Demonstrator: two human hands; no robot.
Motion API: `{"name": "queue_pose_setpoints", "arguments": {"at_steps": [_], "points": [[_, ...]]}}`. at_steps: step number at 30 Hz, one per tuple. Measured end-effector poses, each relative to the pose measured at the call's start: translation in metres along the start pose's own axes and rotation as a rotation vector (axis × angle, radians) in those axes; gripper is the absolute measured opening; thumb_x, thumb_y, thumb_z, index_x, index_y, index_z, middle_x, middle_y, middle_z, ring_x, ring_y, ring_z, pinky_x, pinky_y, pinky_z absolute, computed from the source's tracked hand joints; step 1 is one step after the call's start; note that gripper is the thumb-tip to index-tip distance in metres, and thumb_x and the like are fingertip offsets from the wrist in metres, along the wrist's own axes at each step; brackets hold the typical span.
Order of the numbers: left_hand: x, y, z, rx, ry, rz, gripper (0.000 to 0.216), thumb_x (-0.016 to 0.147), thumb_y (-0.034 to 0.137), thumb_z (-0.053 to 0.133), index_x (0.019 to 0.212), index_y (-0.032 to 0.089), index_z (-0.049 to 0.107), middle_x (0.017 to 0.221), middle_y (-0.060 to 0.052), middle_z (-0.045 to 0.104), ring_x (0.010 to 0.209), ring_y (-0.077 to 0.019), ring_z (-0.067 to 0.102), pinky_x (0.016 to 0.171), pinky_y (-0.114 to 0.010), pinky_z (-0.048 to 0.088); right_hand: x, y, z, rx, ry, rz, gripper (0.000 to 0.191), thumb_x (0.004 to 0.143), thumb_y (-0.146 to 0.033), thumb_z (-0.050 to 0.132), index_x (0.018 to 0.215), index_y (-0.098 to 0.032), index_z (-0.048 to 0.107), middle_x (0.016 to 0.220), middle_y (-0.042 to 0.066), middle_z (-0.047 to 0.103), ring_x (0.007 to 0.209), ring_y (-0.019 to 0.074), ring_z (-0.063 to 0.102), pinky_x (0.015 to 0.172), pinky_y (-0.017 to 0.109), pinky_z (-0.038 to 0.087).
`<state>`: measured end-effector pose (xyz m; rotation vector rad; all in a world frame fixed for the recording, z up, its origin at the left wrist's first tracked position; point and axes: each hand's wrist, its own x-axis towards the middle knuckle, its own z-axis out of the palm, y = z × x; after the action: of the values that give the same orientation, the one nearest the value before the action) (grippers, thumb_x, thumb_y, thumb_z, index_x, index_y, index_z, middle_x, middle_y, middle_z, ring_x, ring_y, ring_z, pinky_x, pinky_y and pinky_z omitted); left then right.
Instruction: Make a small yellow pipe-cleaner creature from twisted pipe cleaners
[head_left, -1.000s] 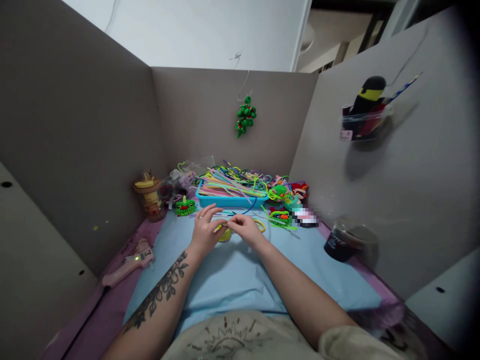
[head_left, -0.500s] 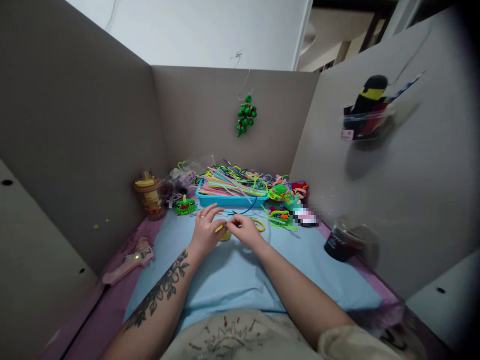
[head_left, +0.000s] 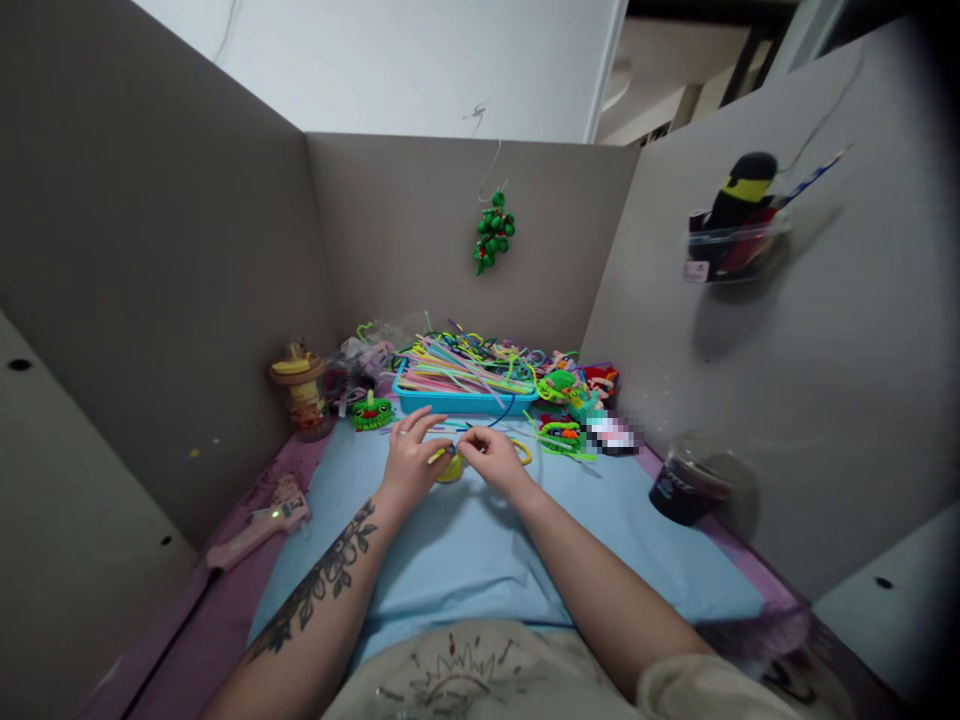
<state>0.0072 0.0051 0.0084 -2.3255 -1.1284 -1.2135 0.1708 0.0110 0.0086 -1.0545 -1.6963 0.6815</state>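
A pink glue gun (head_left: 259,528) is lying well to the left of the left hand (head_left: 411,462), and a jar (head_left: 300,395) is standing beyond it, farther left. A green figure (head_left: 372,411) is sitting just beyond the left hand. The left hand is resting on the blue mat (head_left: 465,560), its fingers pinching a yellow piece (head_left: 448,466). The yellow piece is lying between both hands, touching the mat. The right hand (head_left: 491,458) is meeting the left, its fingertips closing on the same piece. A blue tray (head_left: 457,400) of pipe cleaners is standing just beyond both hands. A dark cup (head_left: 686,483) is standing well to the right of the right hand.
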Motion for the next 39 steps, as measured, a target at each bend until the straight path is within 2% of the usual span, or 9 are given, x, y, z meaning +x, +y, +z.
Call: {"name": "queue_pose_setpoints", "arguments": {"at_steps": [7,24,30,34,39], "points": [[0.000,0.003,-0.002,0.005,-0.030,0.021,0.011,0.076,0.021,0.061,0.079,0.026,0.070,0.118,-0.003,0.060,0.121,-0.0257,0.042,0.096,-0.046,0.031,-0.001,0.002,0.005,-0.046,-0.040,0.008,0.010,0.069,-0.024,0.054,0.062,-0.016,0.056,0.059,-0.002,0.056,0.055,0.0107,0.049,0.054,0.022,0.038],[-0.001,0.004,0.000,0.047,-0.081,0.037,0.011,0.074,0.019,0.061,0.072,0.026,0.070,0.120,-0.001,0.060,0.121,-0.0258,0.042,0.095,-0.045,0.031,-0.003,0.009,0.010,-0.149,-0.011,-0.018,0.009,0.067,-0.018,0.050,0.061,-0.017,0.055,0.057,-0.002,0.055,0.055,0.0109,0.049,0.053,0.021,0.036],[-0.002,0.004,0.000,0.040,-0.108,0.029,0.012,0.074,0.018,0.060,0.073,0.026,0.069,0.121,-0.001,0.059,0.122,-0.0267,0.041,0.096,-0.047,0.030,-0.003,0.010,0.011,-0.116,-0.020,0.000,0.008,0.066,-0.019,0.049,0.060,-0.017,0.054,0.057,-0.002,0.054,0.055,0.0110,0.047,0.052,0.021,0.035],[-0.001,0.006,-0.003,0.035,-0.132,0.003,0.014,0.071,0.020,0.063,0.084,0.026,0.068,0.132,-0.003,0.049,0.126,-0.0284,0.035,0.098,-0.048,0.029,-0.001,0.011,0.010,-0.022,-0.026,0.061,0.008,0.065,-0.021,0.049,0.058,-0.017,0.052,0.055,-0.004,0.050,0.052,0.0103,0.044,0.050,0.021,0.033],[0.001,-0.001,-0.004,0.021,-0.177,-0.094,0.045,0.063,0.026,0.070,0.107,0.026,0.060,0.141,-0.008,0.035,0.131,-0.0316,0.025,0.100,-0.050,0.028,0.007,0.017,0.000,0.082,-0.016,0.176,0.013,0.063,-0.028,0.054,0.057,-0.017,0.051,0.051,-0.005,0.046,0.048,0.0091,0.039,0.048,0.021,0.031]]}}
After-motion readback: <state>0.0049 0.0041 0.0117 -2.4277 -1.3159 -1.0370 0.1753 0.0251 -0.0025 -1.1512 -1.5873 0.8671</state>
